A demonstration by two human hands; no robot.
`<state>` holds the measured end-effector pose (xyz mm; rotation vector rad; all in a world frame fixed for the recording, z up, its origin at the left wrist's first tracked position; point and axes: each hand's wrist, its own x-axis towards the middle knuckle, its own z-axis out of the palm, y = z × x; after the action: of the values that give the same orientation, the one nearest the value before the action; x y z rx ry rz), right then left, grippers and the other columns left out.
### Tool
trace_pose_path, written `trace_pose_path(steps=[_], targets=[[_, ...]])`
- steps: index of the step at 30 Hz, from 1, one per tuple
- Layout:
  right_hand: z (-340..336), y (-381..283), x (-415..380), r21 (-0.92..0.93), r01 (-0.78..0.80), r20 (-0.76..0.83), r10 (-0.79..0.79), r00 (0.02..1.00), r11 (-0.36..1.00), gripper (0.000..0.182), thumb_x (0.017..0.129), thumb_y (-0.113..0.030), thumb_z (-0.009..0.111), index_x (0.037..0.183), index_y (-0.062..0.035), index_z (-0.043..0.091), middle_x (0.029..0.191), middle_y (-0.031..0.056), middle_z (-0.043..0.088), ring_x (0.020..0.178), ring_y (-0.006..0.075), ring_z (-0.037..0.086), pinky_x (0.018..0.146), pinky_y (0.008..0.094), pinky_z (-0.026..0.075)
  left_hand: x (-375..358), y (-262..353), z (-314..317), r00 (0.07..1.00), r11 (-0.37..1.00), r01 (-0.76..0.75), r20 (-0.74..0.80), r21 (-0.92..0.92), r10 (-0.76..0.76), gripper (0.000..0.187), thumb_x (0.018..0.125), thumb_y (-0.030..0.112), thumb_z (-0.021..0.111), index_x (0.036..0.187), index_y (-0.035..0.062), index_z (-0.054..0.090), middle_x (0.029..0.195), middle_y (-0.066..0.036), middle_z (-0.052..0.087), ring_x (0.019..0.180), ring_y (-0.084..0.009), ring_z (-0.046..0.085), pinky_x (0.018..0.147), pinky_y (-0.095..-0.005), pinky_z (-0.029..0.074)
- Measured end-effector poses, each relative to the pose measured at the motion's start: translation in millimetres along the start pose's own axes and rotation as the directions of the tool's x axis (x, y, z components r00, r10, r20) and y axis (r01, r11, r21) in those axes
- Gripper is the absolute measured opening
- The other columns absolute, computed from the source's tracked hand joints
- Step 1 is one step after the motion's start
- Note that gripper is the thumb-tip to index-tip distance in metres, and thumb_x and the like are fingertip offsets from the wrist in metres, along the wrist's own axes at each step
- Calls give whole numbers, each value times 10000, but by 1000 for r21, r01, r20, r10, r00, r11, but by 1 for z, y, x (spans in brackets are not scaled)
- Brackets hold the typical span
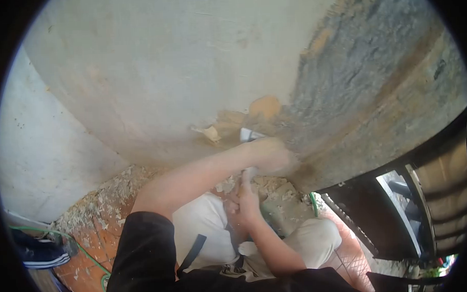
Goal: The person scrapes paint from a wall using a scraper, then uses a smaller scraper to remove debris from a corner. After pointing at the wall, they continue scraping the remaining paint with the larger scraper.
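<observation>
My left hand [276, 154] reaches across to the right, close against the wall. It is blurred, with its fingers mostly hidden behind the wrist, and appears closed on a scraper whose flat, pale blade [249, 134] juts out at its upper left. Beside the blade, a loose flake of paint [210, 133] curls off the wall [189, 60]. Below the left forearm, my right hand [244, 197] is held over my lap, its fingers curled in. A greyish tip shows at its top; whether it grips anything I cannot make out.
Bare grey, rough plaster [344, 75] covers the wall's right side. Paint chips [99, 207] litter the tiled floor [88, 251] along the wall base. A green hose [85, 250] and a dark striped shoe [42, 253] lie left. A dark-framed panel [370, 218] stands right.
</observation>
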<state>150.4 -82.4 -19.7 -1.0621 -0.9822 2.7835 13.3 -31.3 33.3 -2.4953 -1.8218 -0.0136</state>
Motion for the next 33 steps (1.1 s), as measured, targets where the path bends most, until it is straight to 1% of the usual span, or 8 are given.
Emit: trace_pose_path(steps=[2, 8, 21, 24, 27, 29, 30, 33], targets=[[-3, 1, 8, 48, -61, 81, 57, 995, 997, 474, 987, -471, 478, 677, -124, 389, 499, -14, 282, 367, 112, 266, 344, 273, 231, -11, -7, 30, 941, 989, 30, -328, -145, -77, 192, 732, 194, 599, 636, 51, 681, 647, -154, 658, 638, -335, 652, 632, -443, 503], [-39, 13, 13, -10, -99, 81, 100, 992, 995, 407, 1000, -433, 458, 748, -117, 406, 531, -10, 293, 397, 121, 288, 365, 266, 219, -5, 5, 69, 999, 989, 34, -32, -146, -39, 225, 760, 201, 573, 616, 45, 646, 616, -168, 634, 621, -345, 644, 614, -468, 497], [-75, 1, 17, -243, 105, -73, -127, 989, 964, 353, 981, -376, 516, 788, -83, 479, 611, -13, 388, 498, 79, 367, 435, 236, 302, 12, 13, 63, 959, 990, 59, -269, -126, -91, 236, 839, 228, 564, 644, 95, 565, 582, -82, 587, 695, -254, 633, 709, -383, 472], [-88, 6, 23, -235, 149, -77, -172, 982, 960, 350, 980, -368, 519, 821, -57, 510, 626, -8, 414, 502, 69, 381, 427, 228, 297, 22, 15, 67, 967, 969, 53, -231, -240, -110, 240, 829, 215, 604, 636, 81, 560, 655, -50, 601, 781, -246, 623, 769, -367, 470], [-103, 20, 32, -626, 331, -56, -464, 884, 706, 381, 981, -359, 512, 885, 8, 539, 698, 41, 484, 610, 115, 482, 532, 264, 403, 34, 20, 55, 948, 973, 1, -309, -232, -75, 200, 837, 231, 626, 743, 54, 620, 906, -81, 663, 989, -264, 617, 929, -381, 450], [-107, 27, 33, -695, 306, -162, -555, 816, 651, 638, 930, -416, 565, 1257, 129, 507, 1115, 323, 616, 1091, 380, 600, 963, 389, 428, 43, 23, 54, 901, 980, 13, -423, -199, -98, 229, 863, 267, 619, 966, 69, 672, 1201, -125, 617, 1220, -269, 520, 1057, -417, 387], [-117, 32, 36, -622, 246, -169, -434, 885, 744, 690, 940, -437, 535, 1320, 133, 448, 1263, 372, 514, 1246, 397, 506, 1030, 390, 376, 46, 25, 52, 906, 977, -6, -414, -212, -85, 229, 863, 267, 619, 966, 69, 672, 1201, -125, 617, 1220, -269, 520, 1057, -417, 387], [-129, 51, 42, -565, 223, -274, -436, 857, 794, 623, 948, -421, 530, 1255, 121, 511, 1053, 286, 645, 1018, 358, 633, 905, 367, 466, 54, 30, 58, 923, 979, 56, -365, -195, -126, 321, 885, 295, 607, 1144, 111, 653, 1349, -150, 536, 1343, -287, 413, 1115, -459, 327]])
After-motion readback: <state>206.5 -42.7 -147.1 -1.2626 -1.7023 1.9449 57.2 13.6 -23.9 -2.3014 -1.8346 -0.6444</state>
